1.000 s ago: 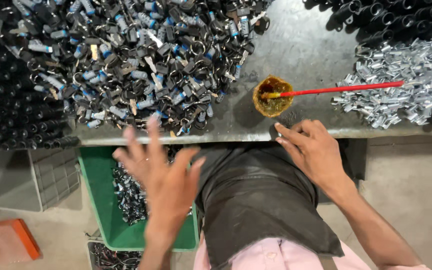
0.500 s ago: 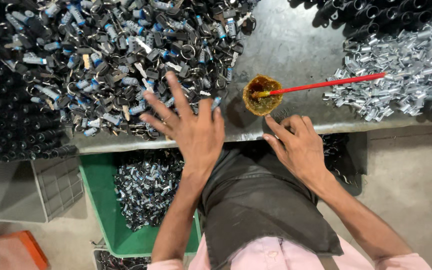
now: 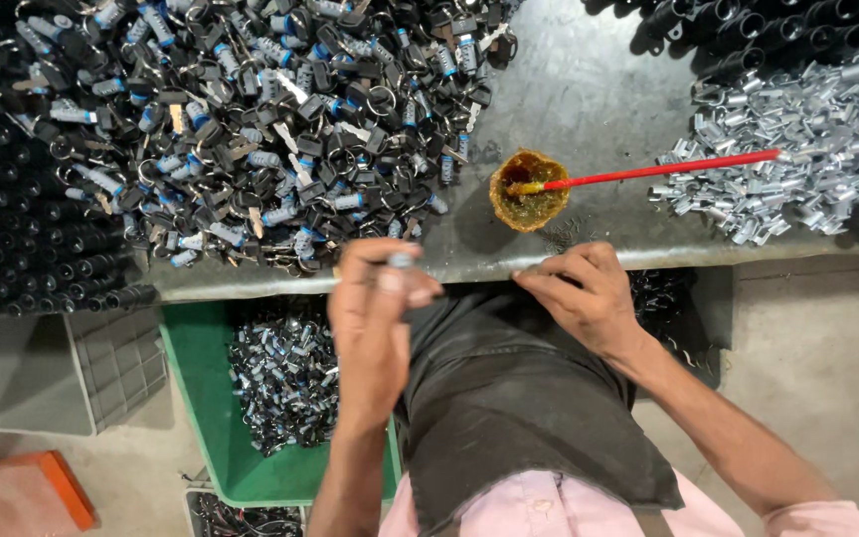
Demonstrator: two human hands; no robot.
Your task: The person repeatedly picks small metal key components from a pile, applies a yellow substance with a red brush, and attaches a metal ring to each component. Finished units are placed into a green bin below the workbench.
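Grey sheet metal makes up the worktable (image 3: 599, 119) in front of us, and we take its near edge as our landmark; our left hand (image 3: 375, 318) hangs just over that edge, fingers closed together around a small silvery cylindrical metal piece (image 3: 400, 261) whose tip peeks out above the fingertips, right at the edge; our right hand (image 3: 584, 298) rests at the same edge a little further right, fingers loosely curled with the tips on the metal, and we cannot tell whether it grips anything; the two hands sit apart with our dark apron (image 3: 519, 398) between them below the edge; on the table just beyond the right hand stands a small amber-brown round cup of greasy paste (image 3: 529, 189), and a thin red stick brush (image 3: 648, 171) lies with one end in the cup and the other reaching right onto a heap of bright silver metal sleeves (image 3: 807, 149); beyond the left hand, a large heap of black-headed keys with rings and blue-banded tags (image 3: 251, 129) covers the table; under the edge, to the left of our apron, a green plastic crate (image 3: 201, 398) holds a pile of small silvery parts (image 3: 285, 373); a grey plastic crate (image 3: 52, 373) sits further left.
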